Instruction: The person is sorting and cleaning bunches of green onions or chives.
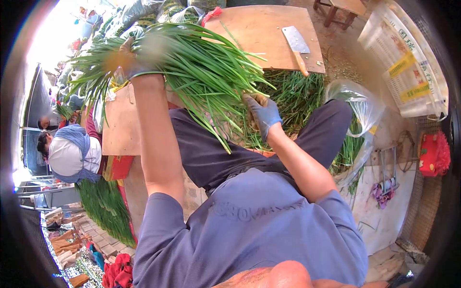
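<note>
A big loose bunch of garlic chives [201,62] is held up over my lap, its thin pale ends toward the right. My left hand [130,60], in a stained work glove, grips the bunch toward its leafy left side; a blurred spot partly covers this area. At the lower right of the bunch, my right hand [263,114], in a blue-grey glove, has its fingers pinched together on a few stems at the pale ends. Beyond the bunch, a cleaver [297,41] with a wooden handle lies on a wooden board [259,29], away from both hands.
Loose greens [300,93] are heaped between my knees and the board. A clear plastic bag [357,103] stands by my right knee. To the left, another person [72,151] bends beside a long pile of chives [105,209]. White printed sacks [406,57] hang at the right.
</note>
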A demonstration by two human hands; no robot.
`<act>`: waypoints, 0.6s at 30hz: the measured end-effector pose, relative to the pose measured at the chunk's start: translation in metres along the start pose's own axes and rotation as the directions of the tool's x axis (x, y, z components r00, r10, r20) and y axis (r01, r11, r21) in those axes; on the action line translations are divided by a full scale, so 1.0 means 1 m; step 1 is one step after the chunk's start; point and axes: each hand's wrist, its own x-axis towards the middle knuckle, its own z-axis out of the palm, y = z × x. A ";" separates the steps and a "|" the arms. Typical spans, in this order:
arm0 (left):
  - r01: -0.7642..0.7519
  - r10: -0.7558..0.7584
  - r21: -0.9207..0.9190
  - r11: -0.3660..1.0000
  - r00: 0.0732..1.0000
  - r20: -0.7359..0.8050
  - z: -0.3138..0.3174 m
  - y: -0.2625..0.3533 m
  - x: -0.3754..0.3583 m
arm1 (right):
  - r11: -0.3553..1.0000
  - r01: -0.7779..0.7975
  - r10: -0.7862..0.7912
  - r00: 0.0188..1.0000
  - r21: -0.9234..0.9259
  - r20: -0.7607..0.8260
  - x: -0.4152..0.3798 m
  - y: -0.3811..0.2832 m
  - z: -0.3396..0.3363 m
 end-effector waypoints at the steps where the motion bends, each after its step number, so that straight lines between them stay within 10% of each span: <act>1: -0.032 0.034 0.046 0.998 0.998 -0.055 -0.007 -0.001 0.010 | 0.999 0.047 -0.046 0.998 0.019 -0.052 0.006 0.003 0.004; 4: 0.084 -0.075 -0.069 0.994 0.990 0.116 -0.020 0.001 0.017 | 0.661 0.557 -0.681 0.727 -0.502 -0.091 0.007 -0.013 0.019; 8: 0.128 -0.082 -0.170 0.977 0.964 0.253 -0.017 -0.014 0.005 | 0.336 0.631 -0.738 0.638 -0.699 0.221 -0.002 -0.066 0.025; 12: 0.053 -0.028 -0.117 0.992 0.977 0.211 -0.030 -0.020 0.014 | 0.729 0.684 -0.683 0.726 0.008 0.079 -0.017 -0.126 0.009; 18: -0.032 0.035 -0.030 0.999 0.995 0.098 -0.019 -0.007 -0.001 | 0.883 0.468 -0.449 0.815 0.042 0.365 -0.052 -0.091 -0.073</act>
